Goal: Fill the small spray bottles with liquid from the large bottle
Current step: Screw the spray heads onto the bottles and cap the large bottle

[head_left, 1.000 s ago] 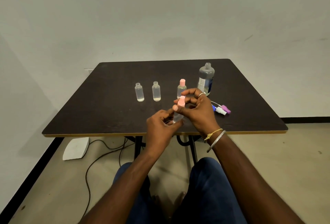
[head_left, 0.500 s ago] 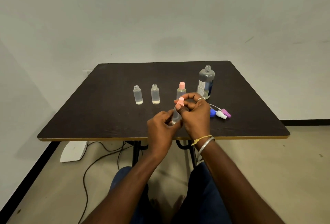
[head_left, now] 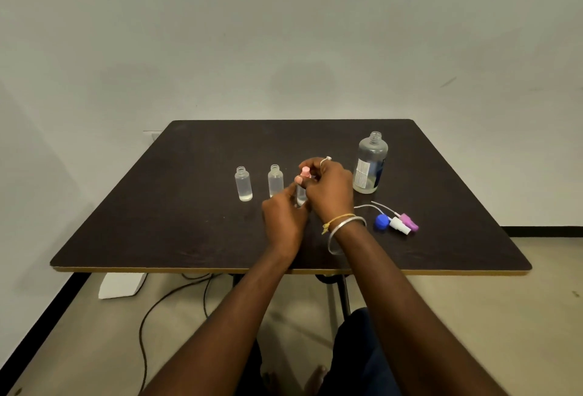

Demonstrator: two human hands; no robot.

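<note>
Between both hands is a small clear spray bottle (head_left: 301, 197) with a pink spray cap (head_left: 305, 171). My left hand (head_left: 284, 222) grips its lower body, while my right hand (head_left: 329, 189) pinches the cap with its fingertips. The bottle is upright, low over the table and in line with the other bottles. Two small uncapped bottles (head_left: 243, 184) (head_left: 275, 181) stand to its left, each with a little liquid. The large clear bottle (head_left: 369, 163) stands uncapped to the right, nearly empty. My right hand hides whatever stands behind it.
On the dark table (head_left: 157, 222), right of my wrist, lie a blue cap (head_left: 381, 222), a white spray head (head_left: 399, 226) and a purple spray head (head_left: 410, 222) with thin tubes. Under the table there are cables and a white box (head_left: 121, 285) on the floor.
Both hands have carried the pink-capped bottle forward from near the table's front edge to the row of bottles. The second pink-capped bottle seen earlier is now hidden behind my right hand.
</note>
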